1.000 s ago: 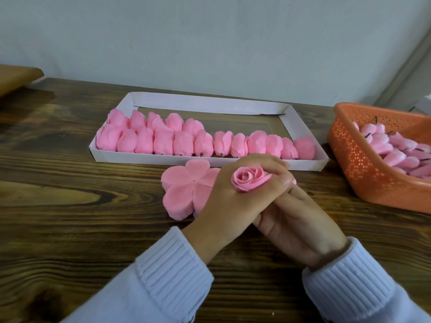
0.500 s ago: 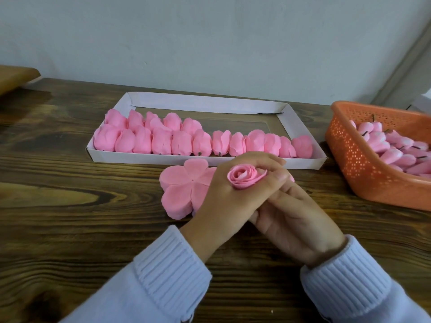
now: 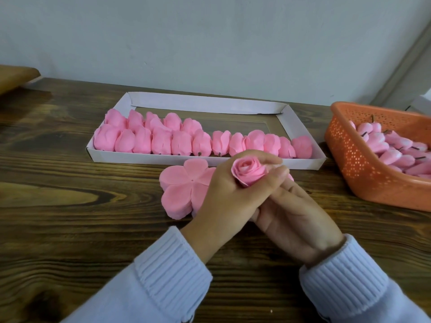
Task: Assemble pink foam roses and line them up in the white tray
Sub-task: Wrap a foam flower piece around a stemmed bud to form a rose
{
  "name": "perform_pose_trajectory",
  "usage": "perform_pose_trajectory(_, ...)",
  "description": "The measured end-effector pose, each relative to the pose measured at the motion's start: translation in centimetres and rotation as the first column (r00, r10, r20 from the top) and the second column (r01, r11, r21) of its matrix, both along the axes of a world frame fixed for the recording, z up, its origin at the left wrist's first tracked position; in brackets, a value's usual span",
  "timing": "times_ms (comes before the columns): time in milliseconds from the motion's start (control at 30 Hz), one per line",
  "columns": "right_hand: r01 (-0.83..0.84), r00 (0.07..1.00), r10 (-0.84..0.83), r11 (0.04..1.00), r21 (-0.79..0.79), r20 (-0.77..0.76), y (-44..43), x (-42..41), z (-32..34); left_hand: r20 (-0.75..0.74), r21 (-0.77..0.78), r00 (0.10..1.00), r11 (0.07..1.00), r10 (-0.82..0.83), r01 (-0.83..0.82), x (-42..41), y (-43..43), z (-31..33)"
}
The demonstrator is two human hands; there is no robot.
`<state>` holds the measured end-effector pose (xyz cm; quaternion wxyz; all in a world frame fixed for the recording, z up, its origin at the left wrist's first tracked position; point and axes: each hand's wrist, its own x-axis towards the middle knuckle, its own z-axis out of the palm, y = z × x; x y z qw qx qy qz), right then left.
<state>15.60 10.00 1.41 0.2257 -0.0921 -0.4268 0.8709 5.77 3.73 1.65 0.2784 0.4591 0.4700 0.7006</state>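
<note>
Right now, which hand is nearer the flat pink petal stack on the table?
Left. The left hand, gripping the rose, covers the right edge of the petal stack. The right hand sits farther right, partly tucked under the left hand's fingers.

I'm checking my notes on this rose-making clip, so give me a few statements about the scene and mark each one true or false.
1. The left hand grips a rolled rose. True.
2. The white tray is completely full. False: the finished roses line its near side; the far side is bare.
3. The orange basket stands right of the tray. True.
4. The flat petal stack lies inside the tray. False: it lies on the table, in front of the tray.
</note>
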Motion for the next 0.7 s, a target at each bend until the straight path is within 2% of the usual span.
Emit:
perform_pose_trajectory(133, 0.068, 0.992, -0.070, 0.997, -0.024, -0.106, 0.2, 0.0, -0.1, 0.046, -0.070, 0.999, 0.998, -0.006, 0.009, 0.1, 0.4, -0.3)
perform_pose_trajectory(267, 0.281, 0.959, -0.275, 0.956, 0.082, -0.075, 0.1, 0.1, -0.1, 0.015, -0.124, 1.000, 0.992, -0.010, 0.012, 0.1, 0.5, -0.4)
perform_pose_trajectory(333, 0.412, 0.909, -0.415, 0.881, 0.233, -0.036, 0.1, 0.1, -0.4, -0.005, -0.123, 1.000, 0.992, 0.024, -0.024, 0.0, 0.6, -0.5)
perform_pose_trajectory(400, 0.509, 0.830, -0.557, 0.744, 0.432, -0.018, 0.1, 0.1, -0.8, 0.000, -0.138, 0.999, 0.990, 0.041, -0.041, 0.0, 0.7, -0.6)
perform_pose_trajectory(500, 0.558, 0.738, -0.668, 0.520, 0.646, -0.099, 0.1, 0.1, -1.0, -0.009, -0.179, 0.999, 0.983, 0.051, -0.052, 0.4, 0.9, -0.9)
perform_pose_trajectory(567, 0.541, 0.714, -0.687, 0.423, 0.727, -0.131, 0.1, 0.2, -1.0, -0.037, -0.182, 0.996, 0.980, 0.079, -0.084, 0.7, 0.9, -1.0)
perform_pose_trajectory(633, 0.494, 0.725, -0.680, 0.400, 0.772, -0.111, 0.1, 0.1, -1.1, -0.081, -0.183, 0.988, 0.973, 0.130, -0.143, 0.7, 1.0, -1.0)
perform_pose_trajectory(700, 0.477, 0.745, -0.663, 0.449, 0.755, -0.077, 0.0, -0.1, -1.2, -0.081, -0.190, 0.978, 0.961, 0.190, -0.203, 0.2, 1.3, -0.9)
